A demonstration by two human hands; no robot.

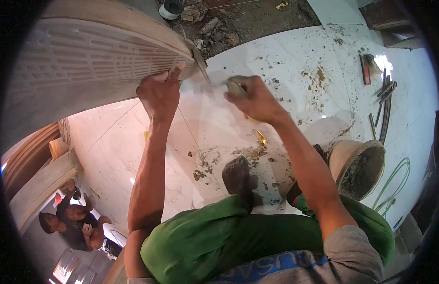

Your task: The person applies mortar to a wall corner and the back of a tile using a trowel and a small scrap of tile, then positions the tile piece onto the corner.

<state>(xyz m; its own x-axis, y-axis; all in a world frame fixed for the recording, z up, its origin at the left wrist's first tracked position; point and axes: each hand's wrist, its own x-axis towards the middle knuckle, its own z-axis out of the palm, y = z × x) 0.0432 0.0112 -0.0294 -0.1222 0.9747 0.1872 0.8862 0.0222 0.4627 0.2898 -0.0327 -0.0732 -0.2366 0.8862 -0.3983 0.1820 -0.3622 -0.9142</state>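
Observation:
A large pale tile panel (pixel 86 61) with a ridged, patterned back stands tilted at the upper left. My left hand (pixel 158 92) is closed on its lower edge, fingertips near the panel's end. In my right hand (pixel 250 99), slightly right of that, I grip the handle of a trowel (pixel 203 66); its thin blade reaches toward the end of the panel and is slightly blurred. Beneath both hands is the white tiled floor (pixel 172 137), with grit and mortar crumbs scattered over it.
A mortar-caked bucket (pixel 347 165) stands beside my right leg, near a green coiled hose (pixel 390 189). Metal bars (pixel 384 109) and a red-edged tool (pixel 365 71) lie on the right. Rubble (pixel 214 28) and a white spool (pixel 171 8) are at the top. A co-worker (pixel 70 222) is at lower left.

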